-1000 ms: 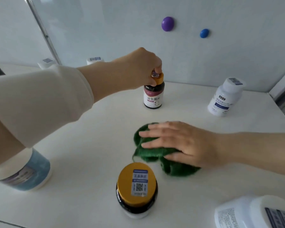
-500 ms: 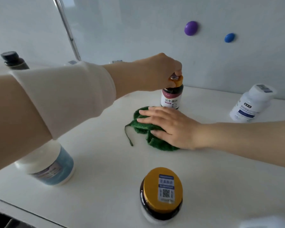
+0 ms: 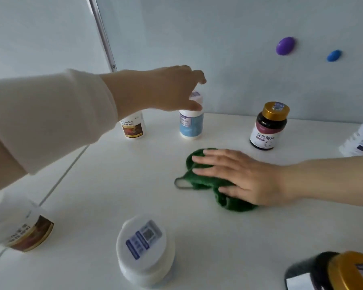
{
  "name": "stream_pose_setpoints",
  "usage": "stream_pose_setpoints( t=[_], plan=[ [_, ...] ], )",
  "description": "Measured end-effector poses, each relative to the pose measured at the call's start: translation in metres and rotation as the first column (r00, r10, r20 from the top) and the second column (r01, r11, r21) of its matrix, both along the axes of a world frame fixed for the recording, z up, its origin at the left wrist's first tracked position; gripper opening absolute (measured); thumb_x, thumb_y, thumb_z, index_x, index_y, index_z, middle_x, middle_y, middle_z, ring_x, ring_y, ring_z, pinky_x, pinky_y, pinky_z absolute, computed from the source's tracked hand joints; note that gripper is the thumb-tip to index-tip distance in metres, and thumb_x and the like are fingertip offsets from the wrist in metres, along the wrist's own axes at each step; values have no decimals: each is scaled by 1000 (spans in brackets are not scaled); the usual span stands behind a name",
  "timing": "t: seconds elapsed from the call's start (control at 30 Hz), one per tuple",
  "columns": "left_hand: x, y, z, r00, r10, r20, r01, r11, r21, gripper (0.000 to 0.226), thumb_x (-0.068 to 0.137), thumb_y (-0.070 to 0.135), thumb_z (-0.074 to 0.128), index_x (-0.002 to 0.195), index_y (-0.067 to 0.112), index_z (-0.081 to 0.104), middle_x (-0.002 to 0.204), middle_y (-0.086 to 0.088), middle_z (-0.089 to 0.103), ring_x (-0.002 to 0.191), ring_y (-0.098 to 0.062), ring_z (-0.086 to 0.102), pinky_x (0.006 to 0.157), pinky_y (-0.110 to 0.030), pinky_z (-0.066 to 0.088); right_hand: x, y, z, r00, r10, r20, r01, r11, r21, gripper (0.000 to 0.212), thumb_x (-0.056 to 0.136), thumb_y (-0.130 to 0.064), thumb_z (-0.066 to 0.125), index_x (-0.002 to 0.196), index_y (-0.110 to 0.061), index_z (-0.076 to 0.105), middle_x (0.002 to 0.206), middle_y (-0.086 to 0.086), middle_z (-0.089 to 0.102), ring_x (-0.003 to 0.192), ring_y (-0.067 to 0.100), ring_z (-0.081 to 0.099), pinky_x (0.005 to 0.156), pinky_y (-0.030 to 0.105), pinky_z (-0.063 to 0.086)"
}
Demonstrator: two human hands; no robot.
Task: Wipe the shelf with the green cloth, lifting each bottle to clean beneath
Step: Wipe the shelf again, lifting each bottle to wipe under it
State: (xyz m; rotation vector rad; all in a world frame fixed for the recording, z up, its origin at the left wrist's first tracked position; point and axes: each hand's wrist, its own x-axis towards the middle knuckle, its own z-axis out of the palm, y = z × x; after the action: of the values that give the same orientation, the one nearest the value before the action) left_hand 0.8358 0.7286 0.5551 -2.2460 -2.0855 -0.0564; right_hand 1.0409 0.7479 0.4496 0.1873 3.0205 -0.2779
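Right hand (image 3: 245, 176): flat, fingers straight, pressing green cloth (image 3: 205, 183) onto white shelf (image 3: 117, 185). Left hand (image 3: 166, 91): sleeved arm stretched beyond cloth, fingers spread loose over cap of blue-label bottle (image 3: 190, 124), not closed on it. Bottles (image 3: 268, 126) counted: seven; three beyond cloth, one right of cloth, three nearer than cloth. Cloths: one. Magnets on wall (image 3: 218, 38) behind cloth: two, purple magnet (image 3: 285, 46), blue magnet (image 3: 334, 55).

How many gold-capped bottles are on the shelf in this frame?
2. The back gold-capped bottle stands beyond the green cloth; the near gold-capped bottle sits at the bottom-right corner, cut by the frame edge. Others may lie out of view.
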Motion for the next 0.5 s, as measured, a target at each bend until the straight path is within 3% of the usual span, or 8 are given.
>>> stream_pose_setpoints(
  t=[0.07,0.13,0.17,0.23,0.33,0.5],
  plan=[
    [-7,3,-9,999,-12,48,13,1000,-23,59,86,40,53,138,22,31,133,-8,45,121,-25,42,91,-32,33,0,-24,-2,974,221,-50,-223,973,-59,51,95,-37,36,142,-37,17,154,-14,8,143,7,-1,117,32,7],
    [-10,6,-17,996,-47,80,49,998,-30,55,87,35,55,136,22,34,130,-7,47,119,-25,44,91,-32,35,-2,-27,0,944,326,-51,-329,942,-65,48,95,-34,39,141,-31,27,154,-10,18,143,7,6,116,26,9],
    [-11,8,-20,993,-64,99,66,998,-13,52,87,33,55,134,22,37,129,-7,48,117,-24,44,89,-32,35,-7,-22,2,954,299,-35,-300,952,-54,47,95,-32,40,141,-29,29,153,-10,18,142,7,7,115,24,9],
    [-14,11,-21,988,-82,134,78,996,32,43,87,30,56,127,23,42,124,-7,50,112,-23,45,81,-29,33,-24,-6,8,996,88,-26,-88,996,-21,46,96,-30,38,140,-32,22,153,-13,11,142,5,4,115,22,5],
    [-15,13,-20,987,-90,134,86,996,36,38,87,29,55,123,23,45,120,-10,52,108,-25,46,78,-31,34,-44,3,4,987,-155,-29,157,985,78,47,97,-32,31,141,-33,13,153,-15,1,142,4,-1,115,21,0],
    [-17,12,-22,981,-53,187,46,998,39,36,87,28,55,122,24,45,119,-9,53,101,-24,48,77,-33,37,-26,-39,-5,973,204,-105,-209,978,-30,47,93,-36,37,139,-28,34,152,-8,24,142,12,15,115,30,15]
  ],
)
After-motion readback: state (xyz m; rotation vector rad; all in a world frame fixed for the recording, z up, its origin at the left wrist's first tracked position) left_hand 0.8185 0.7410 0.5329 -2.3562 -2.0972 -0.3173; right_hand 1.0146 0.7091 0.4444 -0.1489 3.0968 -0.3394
